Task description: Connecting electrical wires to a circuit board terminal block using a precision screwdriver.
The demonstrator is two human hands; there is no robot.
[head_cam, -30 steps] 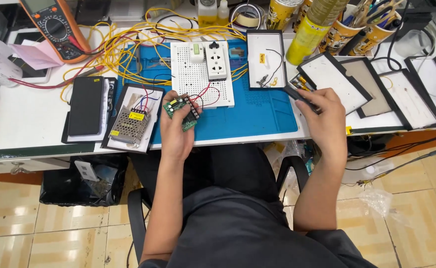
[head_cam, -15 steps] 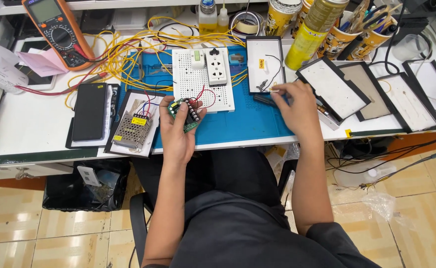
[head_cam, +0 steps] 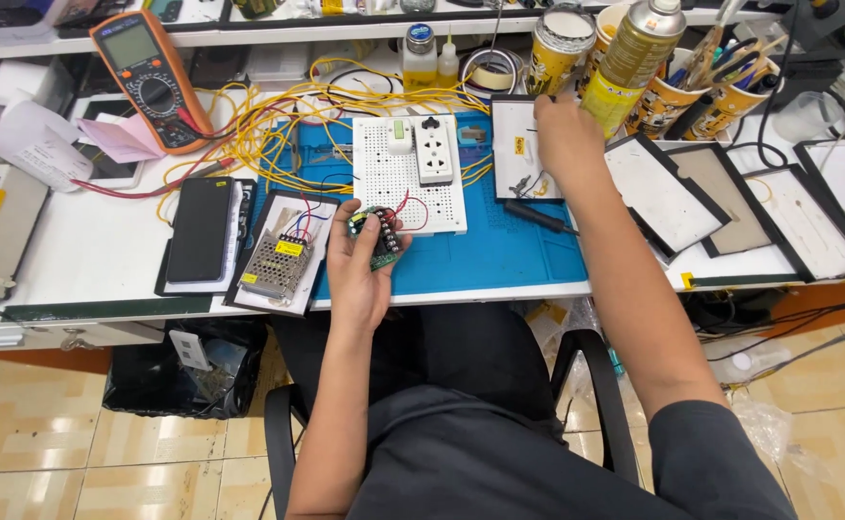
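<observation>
While left hand point(head_cam: 360, 274) grip pinches green circuit board point(head_cam: 376, 238), red wires attached, right hand point(head_cam: 565, 135) grip unclear.

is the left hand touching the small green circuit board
Touching. The head view shows the left hand wrapped around the small green circuit board, thumb and fingers pressed on its edges, holding it above the blue mat.
</observation>
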